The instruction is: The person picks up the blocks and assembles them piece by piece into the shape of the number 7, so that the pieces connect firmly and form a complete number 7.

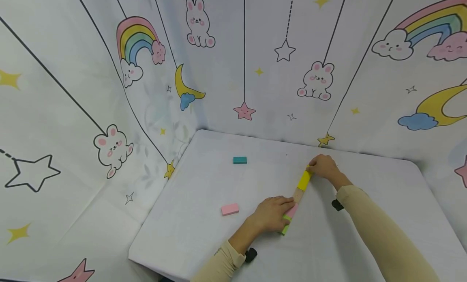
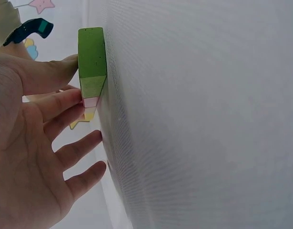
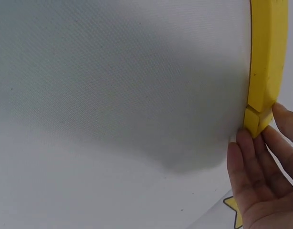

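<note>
A slanted row of blocks lies on the white table: a light green block nearest, then a pink block, a plain wood block and a yellow block. My left hand rests on the near part of the row, thumb on the green block and fingers fairly straight. At the far end, my right hand pinches a second, smaller-looking yellow block between thumb and fingers. That block touches the end of the longer yellow one, with a thin seam between them.
Left of the row lie a loose pink block and a teal block farther back. Patterned cloth walls rise behind the table and at its left. A dark strap piece hangs at each wrist.
</note>
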Tool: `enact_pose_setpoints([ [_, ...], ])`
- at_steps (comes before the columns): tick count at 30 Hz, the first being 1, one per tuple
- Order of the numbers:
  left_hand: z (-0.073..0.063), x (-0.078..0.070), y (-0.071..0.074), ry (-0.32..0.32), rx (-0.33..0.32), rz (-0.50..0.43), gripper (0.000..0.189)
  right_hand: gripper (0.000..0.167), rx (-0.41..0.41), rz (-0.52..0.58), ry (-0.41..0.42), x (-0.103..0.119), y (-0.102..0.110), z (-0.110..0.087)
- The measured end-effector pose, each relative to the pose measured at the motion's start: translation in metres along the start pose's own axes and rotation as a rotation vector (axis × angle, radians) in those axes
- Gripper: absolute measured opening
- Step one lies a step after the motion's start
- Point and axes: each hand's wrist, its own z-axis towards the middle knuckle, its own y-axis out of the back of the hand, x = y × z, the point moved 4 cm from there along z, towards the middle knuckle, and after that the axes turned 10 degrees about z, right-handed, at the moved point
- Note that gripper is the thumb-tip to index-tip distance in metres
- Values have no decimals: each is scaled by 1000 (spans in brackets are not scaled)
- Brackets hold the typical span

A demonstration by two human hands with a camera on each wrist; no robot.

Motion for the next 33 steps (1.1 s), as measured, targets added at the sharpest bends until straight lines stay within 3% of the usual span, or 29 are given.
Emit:
enact_pose_setpoints([
  [13,-1,-1,3,1,8,-11,64,30,0,-4,28,9,3,-8],
  [33,0,1,1,-1,13,-24,64,30,15,7,13,0,-2,-1],
])
